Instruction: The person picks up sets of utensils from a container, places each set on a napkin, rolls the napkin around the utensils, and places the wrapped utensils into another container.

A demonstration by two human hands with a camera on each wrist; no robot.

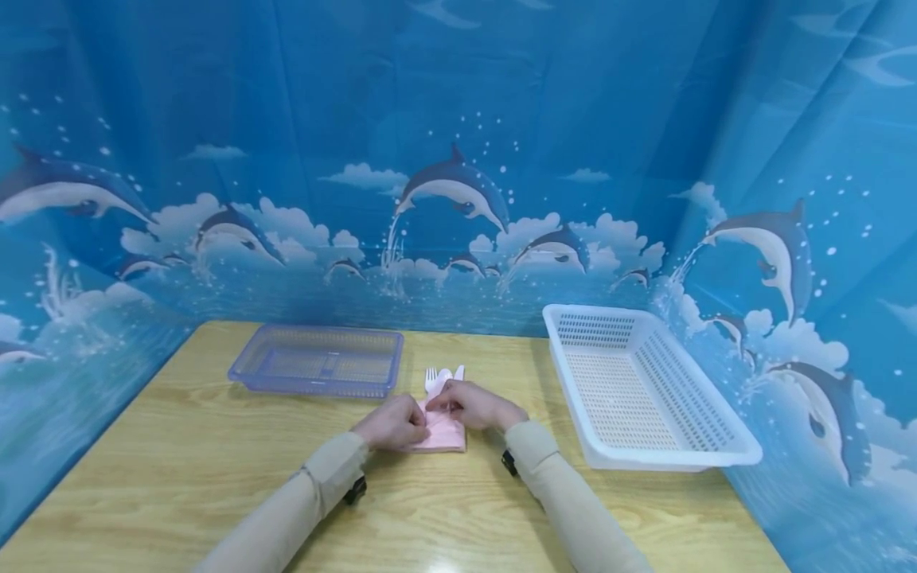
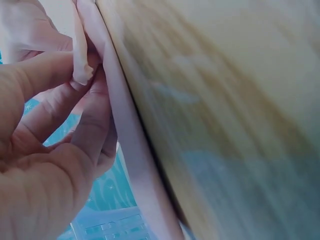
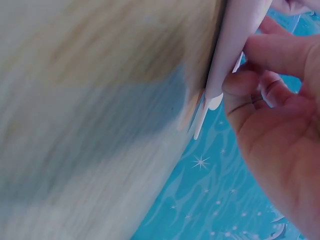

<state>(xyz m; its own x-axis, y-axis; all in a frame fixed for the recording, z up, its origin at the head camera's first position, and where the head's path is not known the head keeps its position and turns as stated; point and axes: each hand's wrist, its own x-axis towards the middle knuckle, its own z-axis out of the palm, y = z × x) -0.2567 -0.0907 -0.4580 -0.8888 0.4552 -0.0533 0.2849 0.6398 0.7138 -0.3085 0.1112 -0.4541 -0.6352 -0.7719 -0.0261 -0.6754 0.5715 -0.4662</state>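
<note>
A folded pink napkin [image 1: 446,439] lies on the table with a white fork [image 1: 431,377], a white spoon [image 1: 440,381] and a white knife [image 1: 460,372] sticking out of its far end. At the napkin's left side, my left hand [image 1: 394,422] pinches a raised fold between thumb and fingers, as the left wrist view shows. My right hand [image 1: 478,404] reaches over the upper right part, close to the cutlery, its bent thumb and fingers gripping the cloth. In the right wrist view, a cutlery tip [image 3: 201,122] pokes out past the napkin's edge [image 3: 235,45].
To the back left stands a translucent purple basket [image 1: 315,391]. A larger white basket [image 1: 673,458] with slotted walls is at the right. The wood-grain table [image 1: 444,509] ends at a blue dolphin curtain [image 1: 458,79] behind and on both sides.
</note>
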